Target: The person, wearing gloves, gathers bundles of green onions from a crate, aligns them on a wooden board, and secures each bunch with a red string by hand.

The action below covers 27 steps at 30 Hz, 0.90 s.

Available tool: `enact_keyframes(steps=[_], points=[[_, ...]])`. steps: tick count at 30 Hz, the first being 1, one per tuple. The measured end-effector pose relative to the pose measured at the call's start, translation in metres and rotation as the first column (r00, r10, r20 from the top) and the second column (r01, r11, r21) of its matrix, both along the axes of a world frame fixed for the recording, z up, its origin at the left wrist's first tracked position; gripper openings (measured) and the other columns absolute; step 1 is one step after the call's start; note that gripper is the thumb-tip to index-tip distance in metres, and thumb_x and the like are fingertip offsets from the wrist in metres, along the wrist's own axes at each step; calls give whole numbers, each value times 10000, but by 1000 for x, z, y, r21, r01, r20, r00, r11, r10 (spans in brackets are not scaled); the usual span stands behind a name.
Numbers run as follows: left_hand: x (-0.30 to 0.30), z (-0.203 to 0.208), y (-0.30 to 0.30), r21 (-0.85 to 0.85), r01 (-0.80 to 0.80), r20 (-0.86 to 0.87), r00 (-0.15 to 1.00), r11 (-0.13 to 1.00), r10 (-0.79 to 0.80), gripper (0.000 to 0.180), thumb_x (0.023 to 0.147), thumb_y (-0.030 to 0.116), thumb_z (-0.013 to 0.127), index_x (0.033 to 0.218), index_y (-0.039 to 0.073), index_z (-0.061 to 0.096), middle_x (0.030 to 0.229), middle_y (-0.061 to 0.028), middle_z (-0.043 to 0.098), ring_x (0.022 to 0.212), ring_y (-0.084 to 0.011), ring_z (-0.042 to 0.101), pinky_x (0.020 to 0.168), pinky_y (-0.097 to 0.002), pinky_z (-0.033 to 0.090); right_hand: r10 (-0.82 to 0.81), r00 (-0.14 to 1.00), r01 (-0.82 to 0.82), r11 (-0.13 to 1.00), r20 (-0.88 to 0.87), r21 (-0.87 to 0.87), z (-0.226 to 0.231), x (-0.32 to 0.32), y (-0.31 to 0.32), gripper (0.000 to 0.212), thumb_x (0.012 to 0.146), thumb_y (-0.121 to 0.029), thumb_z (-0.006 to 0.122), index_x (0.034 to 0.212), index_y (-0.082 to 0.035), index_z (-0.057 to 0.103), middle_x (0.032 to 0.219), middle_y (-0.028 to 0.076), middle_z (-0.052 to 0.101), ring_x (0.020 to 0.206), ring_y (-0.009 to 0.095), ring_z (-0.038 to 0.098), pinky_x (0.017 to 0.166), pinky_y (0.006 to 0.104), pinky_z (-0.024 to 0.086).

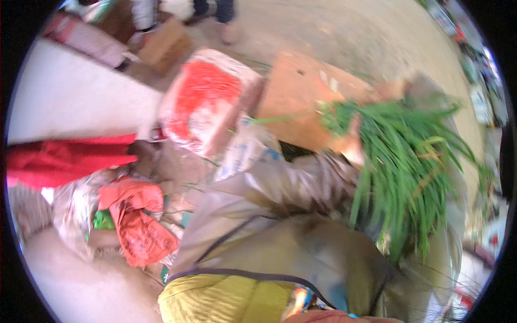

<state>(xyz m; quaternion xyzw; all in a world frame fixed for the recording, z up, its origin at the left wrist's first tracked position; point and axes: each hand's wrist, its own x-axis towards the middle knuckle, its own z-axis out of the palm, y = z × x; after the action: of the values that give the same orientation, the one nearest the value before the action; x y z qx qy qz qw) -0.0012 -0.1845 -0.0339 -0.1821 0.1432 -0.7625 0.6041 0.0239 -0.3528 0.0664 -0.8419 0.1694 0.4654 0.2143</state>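
Note:
A bunch of long green chives (409, 161) fans out at the right, its cut ends pointing left and its leaves drooping down toward my lap. My left hand (353, 144) is closed round it near the cut ends, with the thumb over the stalks. At the bunch's far side is my right hand (390, 90), blurred and partly hidden, so its fingers are hard to make out. Behind the cut ends stands a brown cardboard box (293, 99). To its left, a pale pink block-shaped package (247, 81) carries a heap of thin red strands (207, 89).
A white tabletop (81, 91) lies at the left, with red cloth (70, 159) below it. An orange plastic bag (142, 226) and a whitish sack (250, 145) are nearby. Another person's legs (218, 11) show at the top. Assorted items line the far right edge.

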Motion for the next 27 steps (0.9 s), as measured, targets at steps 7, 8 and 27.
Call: enact_keyframes(steps=[7, 8, 27], points=[[-12, 12, 13, -89, -361, 690, 650, 928, 319, 221, 794, 89, 626, 1006, 42, 591, 964, -66, 614, 941, -182, 561, 791, -306, 481, -702, 331, 538, 689, 630, 486, -9, -134, 68, 423, 871, -136, 472, 1263, 17, 421, 1205, 118, 512, 1082, 167, 474, 916, 300, 389], [-3, -6, 8, -83, -389, 699, 633, 918, 332, 221, 794, 89, 626, 1006, 42, 591, 964, -66, 614, 941, -182, 561, 791, -306, 481, -720, 208, 534, 650, 662, 540, -47, -149, 65, 429, 870, -133, 479, 1270, 9, 419, 1210, 110, 505, 1067, 164, 479, 903, 295, 394], [259, -117, 15, 549, 400, 138, -909, 734, 393, 501, 773, 251, 602, 1202, 23, 477, 1095, -218, 569, 1042, -325, 535, 873, -403, 423, -990, 29, 667, 121, 137, 736, -160, -157, 189, 182, 829, -194, 572, 888, -42, 652, 816, 56, 656, 671, 152, 608, 616, 290, 504]])
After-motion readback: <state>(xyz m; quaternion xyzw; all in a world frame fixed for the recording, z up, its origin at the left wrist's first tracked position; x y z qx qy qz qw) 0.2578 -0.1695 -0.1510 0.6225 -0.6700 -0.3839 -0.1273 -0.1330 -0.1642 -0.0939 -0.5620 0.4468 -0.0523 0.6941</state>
